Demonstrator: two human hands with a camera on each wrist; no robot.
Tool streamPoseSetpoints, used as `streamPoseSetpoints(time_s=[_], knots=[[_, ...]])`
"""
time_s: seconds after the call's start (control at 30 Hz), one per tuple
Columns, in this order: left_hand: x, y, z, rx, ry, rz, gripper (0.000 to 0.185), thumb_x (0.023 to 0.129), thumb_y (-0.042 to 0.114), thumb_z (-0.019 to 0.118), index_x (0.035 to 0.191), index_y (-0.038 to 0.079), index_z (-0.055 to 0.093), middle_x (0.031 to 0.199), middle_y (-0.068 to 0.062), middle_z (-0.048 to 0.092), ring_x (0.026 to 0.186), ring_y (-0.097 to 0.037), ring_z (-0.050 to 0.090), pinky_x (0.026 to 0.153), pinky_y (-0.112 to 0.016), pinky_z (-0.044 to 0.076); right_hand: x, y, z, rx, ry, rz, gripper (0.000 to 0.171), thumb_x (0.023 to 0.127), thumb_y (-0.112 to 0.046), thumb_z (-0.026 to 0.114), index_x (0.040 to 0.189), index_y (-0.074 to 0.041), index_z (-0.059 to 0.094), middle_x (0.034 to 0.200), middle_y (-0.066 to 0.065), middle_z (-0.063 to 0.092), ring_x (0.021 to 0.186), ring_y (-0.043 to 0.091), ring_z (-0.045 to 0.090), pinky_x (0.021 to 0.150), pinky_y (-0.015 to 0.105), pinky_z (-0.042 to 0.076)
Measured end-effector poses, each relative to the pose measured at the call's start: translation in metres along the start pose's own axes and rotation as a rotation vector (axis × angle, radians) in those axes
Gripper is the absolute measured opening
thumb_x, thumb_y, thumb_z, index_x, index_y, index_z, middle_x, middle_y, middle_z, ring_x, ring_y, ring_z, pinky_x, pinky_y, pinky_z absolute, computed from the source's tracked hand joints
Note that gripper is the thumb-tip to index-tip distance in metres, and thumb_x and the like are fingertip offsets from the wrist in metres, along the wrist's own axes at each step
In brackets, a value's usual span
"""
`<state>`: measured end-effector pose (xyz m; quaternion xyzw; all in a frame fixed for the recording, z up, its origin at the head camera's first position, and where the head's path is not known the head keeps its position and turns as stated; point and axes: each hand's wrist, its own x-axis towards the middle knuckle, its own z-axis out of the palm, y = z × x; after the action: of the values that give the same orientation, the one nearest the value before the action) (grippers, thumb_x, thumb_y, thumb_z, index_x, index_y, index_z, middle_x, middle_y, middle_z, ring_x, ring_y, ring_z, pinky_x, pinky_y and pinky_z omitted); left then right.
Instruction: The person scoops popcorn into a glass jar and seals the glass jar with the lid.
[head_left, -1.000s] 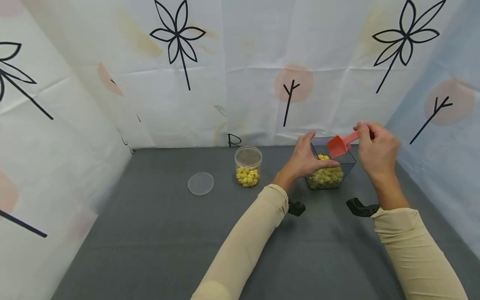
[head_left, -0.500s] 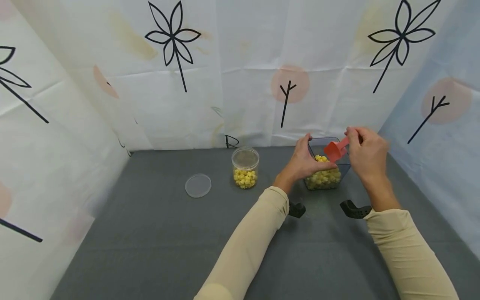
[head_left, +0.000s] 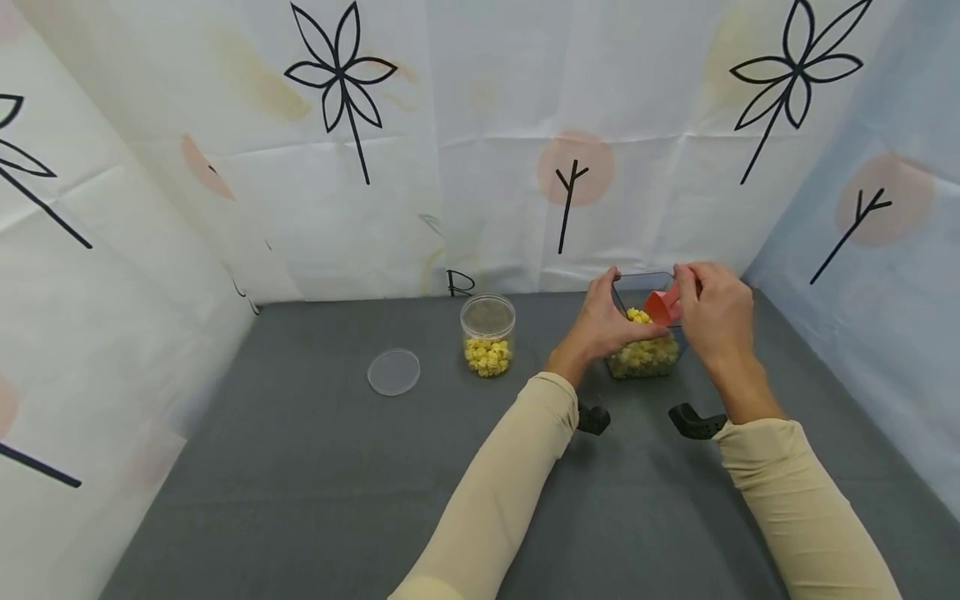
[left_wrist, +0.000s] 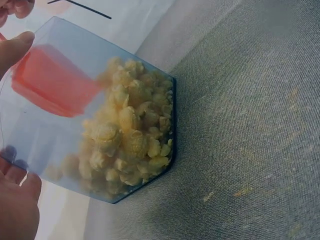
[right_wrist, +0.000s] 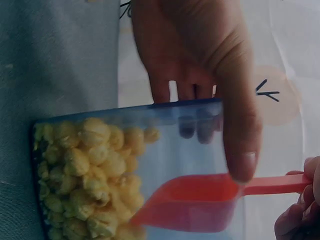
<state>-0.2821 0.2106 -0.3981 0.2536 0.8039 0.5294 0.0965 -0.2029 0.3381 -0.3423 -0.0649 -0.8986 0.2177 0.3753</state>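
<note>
A clear bluish square tub (head_left: 669,360) (left_wrist: 65,60) (right_wrist: 190,150) of yellow popcorn (head_left: 645,354) (left_wrist: 130,145) (right_wrist: 90,180) stands at the back right of the grey table (head_left: 337,483). My left hand (head_left: 609,321) (right_wrist: 200,65) grips the tub's left wall, thumb over the near side. My right hand (head_left: 712,312) pinches the handle of a red scoop (head_left: 662,307) (left_wrist: 55,82) (right_wrist: 195,202). The scoop's bowl is inside the tub, its mouth at the popcorn.
A round clear jar (head_left: 488,335), partly filled with popcorn, stands open left of the tub. Its clear lid (head_left: 393,372) lies flat on the table further left. Patterned white sheets wall the table at the back and both sides.
My right hand moved left and down, bringing the red scoop from above the tub's rim into the tub. My left hand kept its hold on the tub.
</note>
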Motion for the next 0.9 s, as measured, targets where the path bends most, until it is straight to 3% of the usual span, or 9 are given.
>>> streamPoseSetpoints(time_s=[0.33, 0.43, 0.57, 0.7, 0.9], knots=[[0.001, 0.001, 0.001, -0.001, -0.006, 0.002, 0.112, 0.077, 0.044, 0.088, 0.164, 0.026, 0.019, 0.163, 0.004, 0.033, 0.145, -0.017, 0.043, 0.116, -0.038, 0.045, -0.002, 0.007, 0.013, 0.043, 0.010, -0.037, 0.037, 0.107, -0.022, 0.054, 0.098, 0.011, 0.070, 0.092, 0.030, 0.068, 0.083, 0.045, 0.062, 0.071, 0.051, 0.047], [0.001, 0.000, 0.001, -0.007, -0.004, 0.007, 0.112, 0.077, 0.042, 0.089, 0.164, 0.026, 0.019, 0.163, 0.003, 0.033, 0.146, -0.017, 0.042, 0.116, -0.039, 0.045, -0.001, 0.009, 0.017, 0.083, -0.019, -0.006, 0.039, 0.107, -0.026, 0.053, 0.101, 0.007, 0.072, 0.089, 0.026, 0.069, 0.075, 0.036, 0.059, 0.067, 0.037, 0.044], [0.001, -0.002, 0.001, -0.008, -0.004, 0.007, 0.112, 0.077, 0.042, 0.088, 0.164, 0.027, 0.018, 0.163, 0.004, 0.033, 0.146, -0.016, 0.042, 0.116, -0.038, 0.045, -0.001, 0.014, 0.021, 0.135, -0.076, 0.059, 0.040, 0.107, -0.034, 0.051, 0.103, 0.000, 0.073, 0.079, 0.018, 0.066, 0.062, 0.012, 0.049, 0.058, 0.021, 0.035], [0.001, -0.004, 0.000, -0.010, -0.020, -0.004, 0.114, 0.077, 0.044, 0.088, 0.164, 0.030, 0.016, 0.163, 0.006, 0.031, 0.145, -0.016, 0.042, 0.115, -0.038, 0.046, -0.001, 0.020, 0.024, 0.175, -0.112, 0.108, 0.042, 0.108, -0.039, 0.049, 0.103, -0.005, 0.073, 0.078, 0.015, 0.066, 0.057, -0.002, 0.043, 0.055, 0.020, 0.035], [0.004, -0.004, -0.001, -0.009, -0.029, 0.008, 0.116, 0.076, 0.047, 0.088, 0.164, 0.030, 0.015, 0.163, 0.006, 0.031, 0.144, -0.017, 0.042, 0.114, -0.039, 0.047, 0.001, 0.022, 0.023, 0.167, -0.135, 0.121, 0.044, 0.109, -0.039, 0.044, 0.102, -0.005, 0.073, 0.076, 0.014, 0.066, 0.057, -0.003, 0.043, 0.057, 0.023, 0.036]])
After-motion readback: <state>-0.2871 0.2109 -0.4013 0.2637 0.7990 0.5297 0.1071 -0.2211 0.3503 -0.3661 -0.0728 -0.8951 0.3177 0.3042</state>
